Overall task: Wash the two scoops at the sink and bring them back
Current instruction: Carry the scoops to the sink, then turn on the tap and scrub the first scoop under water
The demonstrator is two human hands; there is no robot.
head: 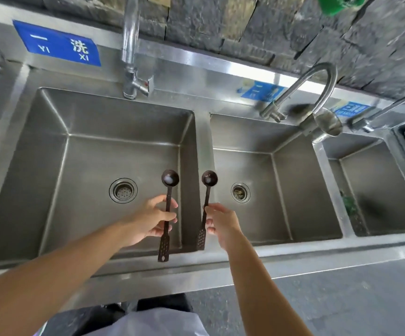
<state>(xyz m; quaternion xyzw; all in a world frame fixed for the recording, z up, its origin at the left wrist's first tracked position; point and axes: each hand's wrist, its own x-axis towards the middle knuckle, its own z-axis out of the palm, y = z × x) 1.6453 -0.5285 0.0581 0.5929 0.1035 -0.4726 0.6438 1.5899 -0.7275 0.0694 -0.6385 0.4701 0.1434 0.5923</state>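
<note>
White residue in left scoop (170, 181), right scoop (209, 178), over sink (203, 141); left hand (151, 220), right hand (223, 221) each pinch own scoop's handle.

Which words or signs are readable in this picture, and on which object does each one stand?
"一 洗", with "YI XI" below: white letters on the left blue sign, stuck on the back wall of the sink.
The middle blue sign: too blurred to read.
The right blue sign: too blurred to read.
The left scoop and the right scoop: no text visible.
</note>
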